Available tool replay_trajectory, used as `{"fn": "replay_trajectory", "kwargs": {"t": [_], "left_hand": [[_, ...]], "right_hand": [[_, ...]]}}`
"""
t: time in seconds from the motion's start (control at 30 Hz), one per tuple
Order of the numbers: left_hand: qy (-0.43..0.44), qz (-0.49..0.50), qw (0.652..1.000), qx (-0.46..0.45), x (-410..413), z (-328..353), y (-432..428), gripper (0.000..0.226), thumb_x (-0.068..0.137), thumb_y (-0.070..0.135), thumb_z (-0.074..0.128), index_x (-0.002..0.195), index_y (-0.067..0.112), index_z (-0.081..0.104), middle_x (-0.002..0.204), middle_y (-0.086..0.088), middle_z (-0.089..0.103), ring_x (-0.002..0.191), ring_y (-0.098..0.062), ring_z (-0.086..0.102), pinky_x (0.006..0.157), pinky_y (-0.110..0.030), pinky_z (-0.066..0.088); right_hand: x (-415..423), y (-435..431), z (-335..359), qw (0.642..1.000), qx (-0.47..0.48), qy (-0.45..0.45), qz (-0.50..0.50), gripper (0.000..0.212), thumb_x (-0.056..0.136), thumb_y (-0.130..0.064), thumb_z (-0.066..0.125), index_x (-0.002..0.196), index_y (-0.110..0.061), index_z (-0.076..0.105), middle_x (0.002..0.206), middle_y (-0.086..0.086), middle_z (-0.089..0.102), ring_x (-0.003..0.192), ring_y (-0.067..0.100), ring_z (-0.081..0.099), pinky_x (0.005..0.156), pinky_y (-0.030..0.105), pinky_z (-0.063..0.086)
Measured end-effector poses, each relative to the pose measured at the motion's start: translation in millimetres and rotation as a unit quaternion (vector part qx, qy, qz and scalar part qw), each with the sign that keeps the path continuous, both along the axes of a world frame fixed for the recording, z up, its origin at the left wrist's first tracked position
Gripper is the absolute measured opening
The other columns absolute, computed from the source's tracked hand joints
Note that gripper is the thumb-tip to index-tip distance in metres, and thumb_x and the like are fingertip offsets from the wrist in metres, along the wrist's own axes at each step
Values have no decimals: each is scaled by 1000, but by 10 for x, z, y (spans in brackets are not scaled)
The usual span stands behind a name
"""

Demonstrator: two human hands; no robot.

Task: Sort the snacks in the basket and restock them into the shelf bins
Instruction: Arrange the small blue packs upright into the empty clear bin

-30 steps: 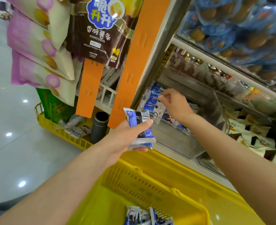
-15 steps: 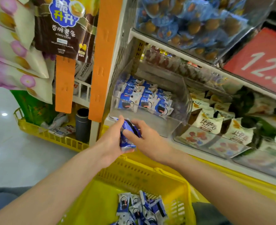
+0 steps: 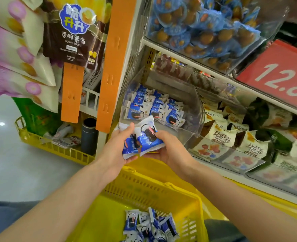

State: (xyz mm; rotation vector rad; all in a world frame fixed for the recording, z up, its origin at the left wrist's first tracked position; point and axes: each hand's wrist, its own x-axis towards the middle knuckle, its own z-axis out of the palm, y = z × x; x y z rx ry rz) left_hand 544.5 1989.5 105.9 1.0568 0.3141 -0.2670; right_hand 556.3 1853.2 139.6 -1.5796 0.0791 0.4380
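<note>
Both hands meet in front of the shelf over a small stack of blue-and-white cookie packets point(image 3: 144, 138). My left hand point(image 3: 117, 145) grips the stack from the left, thumb on top. My right hand point(image 3: 168, 149) holds the top packet from the right and underneath. Just behind them stands a clear shelf bin point(image 3: 189, 133) holding rows of the same packets point(image 3: 153, 107). Below, the yellow basket point(image 3: 144, 189) holds several more of these packets point(image 3: 149, 224) at its bottom.
To the right of the clear bin, other bins hold white and green snack packs point(image 3: 231, 137). A higher bin holds blue-wrapped round snacks point(image 3: 205, 25). A red price sign point(image 3: 280, 74) hangs at right. Orange hanging strips point(image 3: 109, 67) with chip bags point(image 3: 72, 30) are at left, above a low yellow rack point(image 3: 57, 149).
My right hand left the shelf bin and came down to the packets in my left hand. Both hands now hold the stack, with the top packet turned face up.
</note>
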Motion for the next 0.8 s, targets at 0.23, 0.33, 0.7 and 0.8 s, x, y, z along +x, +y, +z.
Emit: {"fn": "replay_trajectory", "kwargs": {"t": [0.23,0.33,0.7,0.8], "left_hand": [[-58,-3,998,30,-24,20,-21,48,87,21,61,130,26,42,116,-1,61,96,-15,65,69,-27,54],[-73,9,997,33,-12,66,5,62,78,27,67,133,25,40,115,0,61,94,-15,65,73,-29,55],[-121,1,991,51,95,126,88,62,69,31,67,128,24,46,116,1,63,97,-14,67,77,-31,57],[-146,30,979,142,154,111,130,59,79,27,66,132,23,41,123,2,59,100,-11,64,75,-27,57]], "right_hand": [[-53,-45,60,979,-179,-46,88,33,91,-32,56,116,-11,61,107,9,69,96,20,67,87,29,54],[6,-93,132,961,-247,-78,95,28,84,-29,66,108,-15,65,101,2,71,92,11,67,72,14,53],[156,-217,294,975,-186,-100,64,45,56,-38,77,95,-32,55,87,-24,69,82,-8,65,66,8,49],[170,-255,309,950,-259,-117,132,47,59,-43,75,101,-29,59,85,-16,72,79,1,67,62,10,49]]}}
